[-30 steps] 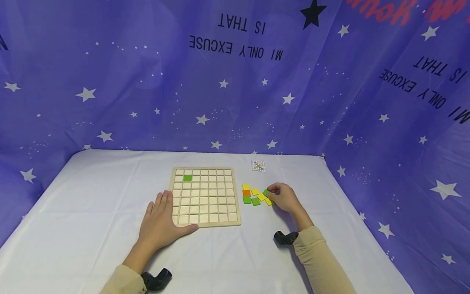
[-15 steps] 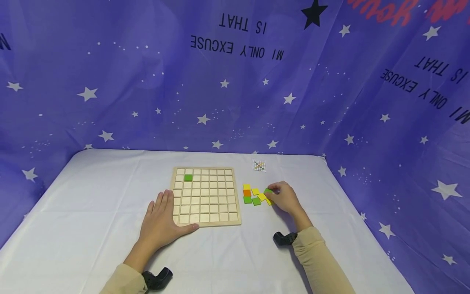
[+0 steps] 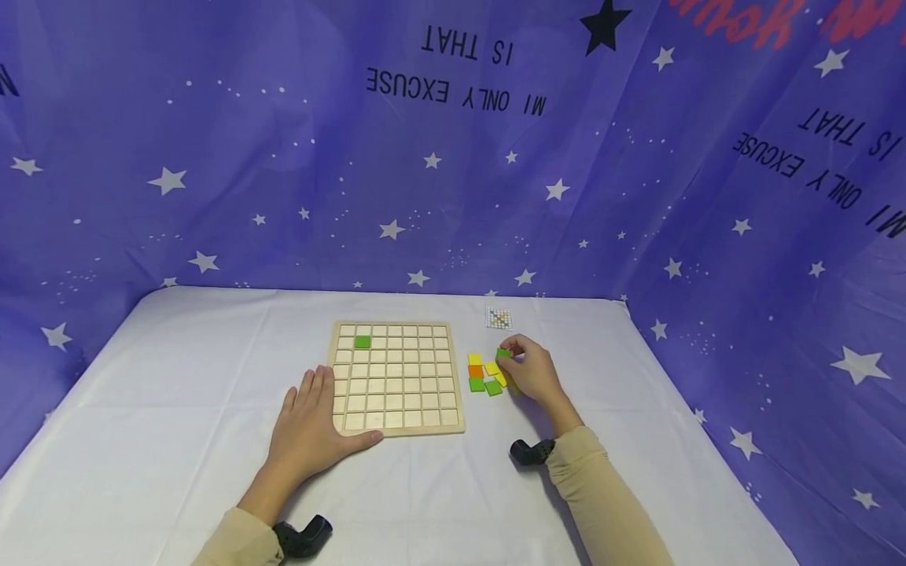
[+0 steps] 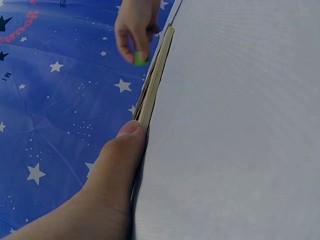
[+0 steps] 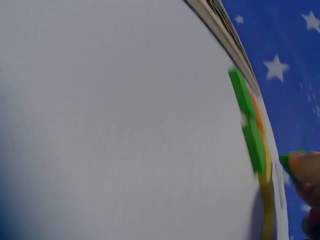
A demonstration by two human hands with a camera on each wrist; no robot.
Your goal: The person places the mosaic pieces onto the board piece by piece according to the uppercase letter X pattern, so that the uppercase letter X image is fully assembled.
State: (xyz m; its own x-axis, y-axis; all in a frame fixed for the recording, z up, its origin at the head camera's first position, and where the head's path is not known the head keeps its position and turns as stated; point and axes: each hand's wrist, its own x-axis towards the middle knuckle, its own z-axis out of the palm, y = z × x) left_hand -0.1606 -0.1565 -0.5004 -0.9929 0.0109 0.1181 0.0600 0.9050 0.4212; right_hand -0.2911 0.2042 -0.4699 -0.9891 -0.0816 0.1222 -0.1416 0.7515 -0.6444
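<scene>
My right hand (image 3: 534, 373) pinches a green square tile (image 3: 503, 354) between thumb and fingertips, raised over the loose tiles. In the right wrist view the held tile (image 5: 292, 164) shows at the right edge, off the table. Along the left side of a wooden grid board (image 3: 396, 432) lies my left hand (image 3: 304, 428), fingers straight and thumb touching the near edge. One green tile (image 3: 362, 342) sits in a cell near the board's far left corner. Between board and right hand lie an orange tile (image 3: 476, 371), green tiles (image 3: 493, 387) and yellow tiles (image 3: 474, 359).
A small card (image 3: 499, 317) printed with a coloured grid lies beyond the loose tiles. The table (image 3: 425, 503) has a white cloth, and a blue starry curtain (image 3: 318, 181) stands behind it and to the right. Each wrist wears a black camera (image 3: 531, 452).
The right hand has lifted the green tile off the pile and moved it left and slightly away from me. The left hand and the board have stayed still.
</scene>
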